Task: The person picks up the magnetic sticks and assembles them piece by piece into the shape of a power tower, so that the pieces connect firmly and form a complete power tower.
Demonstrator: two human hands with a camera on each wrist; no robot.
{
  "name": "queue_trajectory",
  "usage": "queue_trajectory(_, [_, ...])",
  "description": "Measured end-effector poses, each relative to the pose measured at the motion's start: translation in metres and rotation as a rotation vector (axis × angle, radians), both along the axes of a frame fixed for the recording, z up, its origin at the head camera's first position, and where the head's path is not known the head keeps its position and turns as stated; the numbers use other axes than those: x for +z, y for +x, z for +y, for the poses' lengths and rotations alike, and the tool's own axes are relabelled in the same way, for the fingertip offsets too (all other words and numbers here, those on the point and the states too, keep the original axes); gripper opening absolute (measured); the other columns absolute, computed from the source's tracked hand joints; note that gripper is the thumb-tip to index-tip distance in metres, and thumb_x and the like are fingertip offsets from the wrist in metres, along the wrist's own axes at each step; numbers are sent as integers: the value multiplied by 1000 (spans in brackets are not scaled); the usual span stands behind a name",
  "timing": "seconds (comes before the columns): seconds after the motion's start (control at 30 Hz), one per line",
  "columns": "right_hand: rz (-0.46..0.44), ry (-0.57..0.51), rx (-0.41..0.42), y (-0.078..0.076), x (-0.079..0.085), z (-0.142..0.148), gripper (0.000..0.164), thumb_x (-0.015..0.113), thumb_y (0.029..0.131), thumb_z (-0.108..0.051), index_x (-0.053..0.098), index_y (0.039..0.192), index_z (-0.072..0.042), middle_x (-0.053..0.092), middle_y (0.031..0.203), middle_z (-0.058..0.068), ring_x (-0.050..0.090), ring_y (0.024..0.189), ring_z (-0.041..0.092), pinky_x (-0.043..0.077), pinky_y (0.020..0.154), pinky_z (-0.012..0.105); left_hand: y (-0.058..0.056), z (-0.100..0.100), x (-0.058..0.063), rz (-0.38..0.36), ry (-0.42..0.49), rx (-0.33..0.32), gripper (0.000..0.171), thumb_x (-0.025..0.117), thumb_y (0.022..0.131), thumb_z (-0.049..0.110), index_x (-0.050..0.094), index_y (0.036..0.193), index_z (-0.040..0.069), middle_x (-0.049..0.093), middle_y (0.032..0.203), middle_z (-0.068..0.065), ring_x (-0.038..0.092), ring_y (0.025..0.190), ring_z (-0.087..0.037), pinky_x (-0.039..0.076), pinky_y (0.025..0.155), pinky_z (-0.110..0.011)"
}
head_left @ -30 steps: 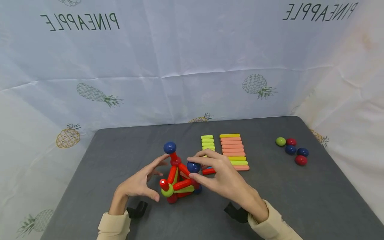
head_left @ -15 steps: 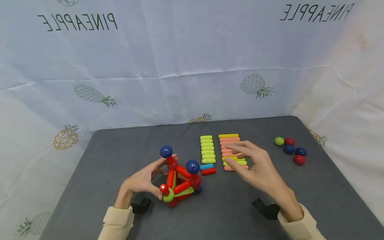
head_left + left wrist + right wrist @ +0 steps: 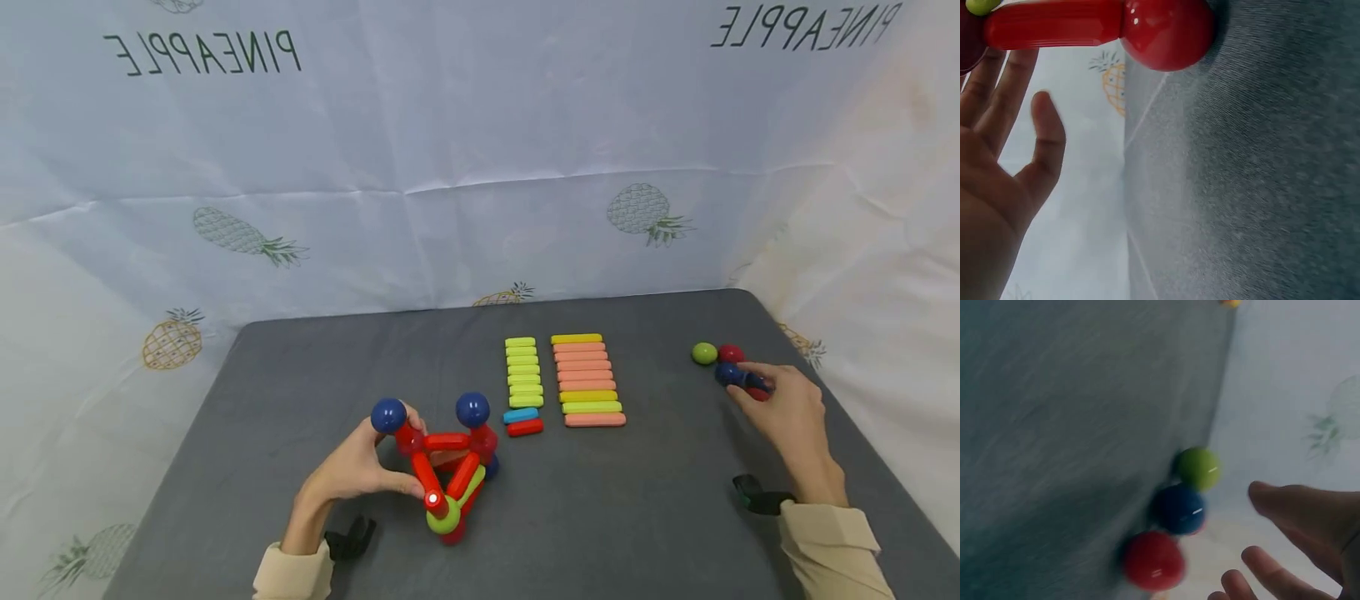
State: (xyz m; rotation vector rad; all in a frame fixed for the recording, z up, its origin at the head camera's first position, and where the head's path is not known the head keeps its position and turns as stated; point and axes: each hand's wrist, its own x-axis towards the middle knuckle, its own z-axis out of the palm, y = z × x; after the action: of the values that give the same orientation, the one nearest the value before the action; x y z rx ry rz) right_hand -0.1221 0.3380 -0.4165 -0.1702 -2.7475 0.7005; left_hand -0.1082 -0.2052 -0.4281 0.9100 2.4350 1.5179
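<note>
Pineapple-printed cloth backs the grey table; left of centre, the left hand grips a rod-and-ball frame, fingers wide; whether the right hand pinches a blue ball, I can't tell.

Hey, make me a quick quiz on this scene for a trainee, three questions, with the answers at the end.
1. Multiple choice: which hand holds the ball-and-stick structure? A, right; B, left; C, neither.
2. True or false: in the head view, the loose blue stick lies between the loose red stick and the lime green sticks of the same column.
3. Short answer: in the head view, what colour is the leftmost loose ball near the right hand?

Key: 1, B, the left hand; 2, true; 3, lime green.
</note>
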Motion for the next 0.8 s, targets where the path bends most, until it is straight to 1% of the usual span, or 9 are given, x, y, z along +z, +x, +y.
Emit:
queue_trajectory(0.07, [-46,15,-33,0,-7,10,39,74,88,-9,66,121,11,60,114,41,58,96,55,44,71,67,4,2,0,23,9,32,57,95,68,15,60,113,13,64,106,-1,59,102,-11,48,92,-36])
queue_trajectory(0.2, [-140,17,-63,-3,-13,22,42,75,87,-10,65,120,14,65,104,40,58,95,57,45,71,65,10,7,-2,68,39,92,54,96,68,13,59,107,16,64,99,-2,60,96,-11,48,89,-32])
queue_trajectory(0.23, [-161,20,-65,-3,-14,24,42,75,87,-10,65,120,14,65,106,41,57,96,59,45,72,66,12,9,-2,76,47,106,54,96,68,13,58,106,16,63,97,-2,59,95,-11,47,88,-31])
queue_trajectory(0.27, [-184,20,-67,-4,-15,25,42,74,87,-10,64,120,15,63,113,43,56,102,61,45,75,67,13,11,-2,85,54,120,54,96,67,12,58,105,15,63,96,-2,59,94,-10,47,86,-30])
queue_trajectory(0.33, [-208,24,-64,-4,-17,26,43,74,88,-10,64,121,15,60,116,45,56,101,60,46,74,67,16,15,-3,105,63,145,53,96,67,12,57,103,15,62,93,-2,58,91,-10,47,82,-29])
queue_trajectory(0.5, [-198,40,-33,-1,-22,21,43,75,88,-12,64,120,15,62,111,44,58,92,57,48,66,61,23,24,-5,138,63,207,52,97,67,14,55,98,15,58,83,0,54,80,-7,44,69,-26])
queue_trajectory(0.63, [-186,37,-12,2,-23,14,44,77,87,-14,65,119,13,66,103,40,61,88,54,49,64,59,30,31,-5,121,54,265,51,97,67,18,54,95,15,56,79,2,53,75,-6,42,63,-24])
queue_trajectory(0.73, [-159,21,4,4,-22,5,43,79,86,-14,66,118,12,68,99,37,64,85,50,50,64,58,33,37,-6,112,58,300,50,96,70,19,55,99,14,60,82,1,56,77,-6,46,65,-24])
queue_trajectory(0.8, [-131,8,23,5,-19,-2,42,79,85,-14,66,117,11,70,96,35,66,82,47,51,62,54,35,41,-7,113,66,318,52,95,71,19,58,107,13,62,82,1,58,76,-5,49,66,-23])
